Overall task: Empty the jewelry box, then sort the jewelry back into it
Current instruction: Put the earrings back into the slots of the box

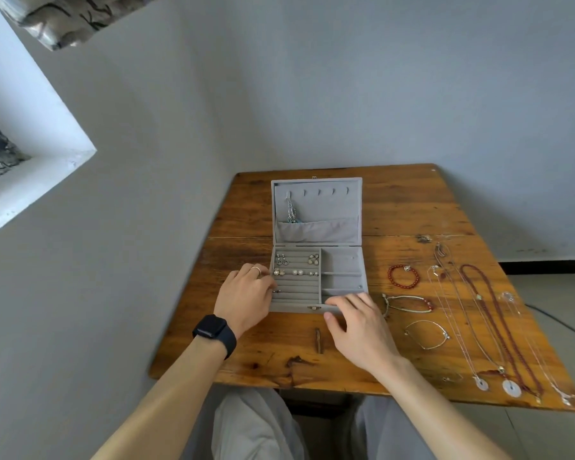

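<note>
A grey jewelry box [342,257] lies open on the wooden table [412,210]. Several earrings [296,265] sit in its left ring rows; its right compartments look bare. A chain [291,210] hangs from a hook in the lid. My left hand [246,297] rests on the box's left edge, fingertips by a small ring in the rows; whether it pinches it I cannot tell. My right hand [356,322] lies on the box's front right edge, fingers spread. Right of the box lie a red bead bracelet [403,276], two thin bracelets [409,303] and several long necklaces [485,313].
A small brown stick-like piece [318,340] lies on the table near the front edge. The table stands in a corner, grey walls at the left and behind. My knees are under the table's front edge. A dark cable [558,322] runs on the floor at the right.
</note>
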Tool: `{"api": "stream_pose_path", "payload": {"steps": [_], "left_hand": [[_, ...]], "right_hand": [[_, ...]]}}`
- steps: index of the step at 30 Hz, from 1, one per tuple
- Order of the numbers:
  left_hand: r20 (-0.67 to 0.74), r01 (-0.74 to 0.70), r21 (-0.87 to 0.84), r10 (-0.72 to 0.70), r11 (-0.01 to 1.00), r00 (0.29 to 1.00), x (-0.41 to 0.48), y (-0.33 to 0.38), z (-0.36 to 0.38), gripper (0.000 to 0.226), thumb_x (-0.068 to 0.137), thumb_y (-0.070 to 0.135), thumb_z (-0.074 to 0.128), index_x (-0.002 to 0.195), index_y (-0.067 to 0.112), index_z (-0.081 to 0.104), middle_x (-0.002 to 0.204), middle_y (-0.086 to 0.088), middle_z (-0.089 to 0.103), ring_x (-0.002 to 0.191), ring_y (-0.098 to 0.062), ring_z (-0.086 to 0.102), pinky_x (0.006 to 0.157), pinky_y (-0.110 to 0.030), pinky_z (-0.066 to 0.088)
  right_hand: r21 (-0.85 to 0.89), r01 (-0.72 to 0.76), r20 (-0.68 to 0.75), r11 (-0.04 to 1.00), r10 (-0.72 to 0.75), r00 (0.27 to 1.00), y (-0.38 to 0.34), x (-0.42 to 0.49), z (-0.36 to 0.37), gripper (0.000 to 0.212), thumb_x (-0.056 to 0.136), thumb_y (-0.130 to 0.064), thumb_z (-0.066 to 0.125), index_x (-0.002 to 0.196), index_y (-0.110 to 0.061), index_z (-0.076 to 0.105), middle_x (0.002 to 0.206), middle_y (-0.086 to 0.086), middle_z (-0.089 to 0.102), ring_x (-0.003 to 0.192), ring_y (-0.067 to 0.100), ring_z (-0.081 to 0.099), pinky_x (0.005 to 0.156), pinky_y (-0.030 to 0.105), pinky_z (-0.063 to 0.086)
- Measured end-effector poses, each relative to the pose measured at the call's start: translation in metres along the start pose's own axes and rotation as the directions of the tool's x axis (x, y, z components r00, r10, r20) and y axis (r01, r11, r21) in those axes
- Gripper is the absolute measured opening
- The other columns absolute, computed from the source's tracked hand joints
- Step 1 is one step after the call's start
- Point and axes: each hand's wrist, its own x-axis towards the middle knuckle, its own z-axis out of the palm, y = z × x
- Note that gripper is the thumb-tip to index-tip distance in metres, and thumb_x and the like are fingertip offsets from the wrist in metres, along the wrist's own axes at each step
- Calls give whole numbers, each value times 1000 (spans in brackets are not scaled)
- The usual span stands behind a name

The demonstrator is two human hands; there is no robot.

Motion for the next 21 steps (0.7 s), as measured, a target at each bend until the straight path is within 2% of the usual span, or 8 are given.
{"api": "stream_pose_path", "payload": {"steps": [4,8,15,18,21], "left_hand": [[-18,33,-8,-33,999,999,-13,1,2,32,96,16,55,124,24,69,126,2,63,119,-20,54,94,-38,47],[54,-3,54,0,999,999,-16,8,7,46,94,13,53,135,31,61,142,-2,53,133,-22,45,104,-40,40],[63,-19,104,13,994,998,-21,10,13,51,94,12,52,142,29,54,146,-5,50,136,-24,42,109,-39,36],[58,-10,89,5,996,998,-22,12,12,53,93,11,53,143,27,52,146,-4,50,136,-24,43,110,-39,36],[25,8,57,-10,998,1000,-23,19,6,53,91,10,53,141,26,53,144,-3,52,135,-22,44,107,-39,39]], "right_hand": [[5,7,1,1000,-7,1000,0,-1,-1,27,95,-35,60,118,-22,68,112,-8,67,111,13,55,92,28,47],[15,0,9,1000,0,1000,-1,-1,-3,29,95,-36,59,119,-22,68,113,-9,67,112,12,54,93,26,45],[4,-8,85,1000,8,996,-2,0,-7,35,97,-38,54,127,-23,63,121,-10,63,119,11,49,99,27,43],[56,-6,136,998,-1,991,-2,2,-17,36,99,-37,52,131,-24,60,127,-10,60,123,8,47,99,21,38],[123,-15,83,992,5,997,2,1,-40,30,99,-31,54,127,-24,64,124,-11,62,116,3,51,93,13,35]]}}
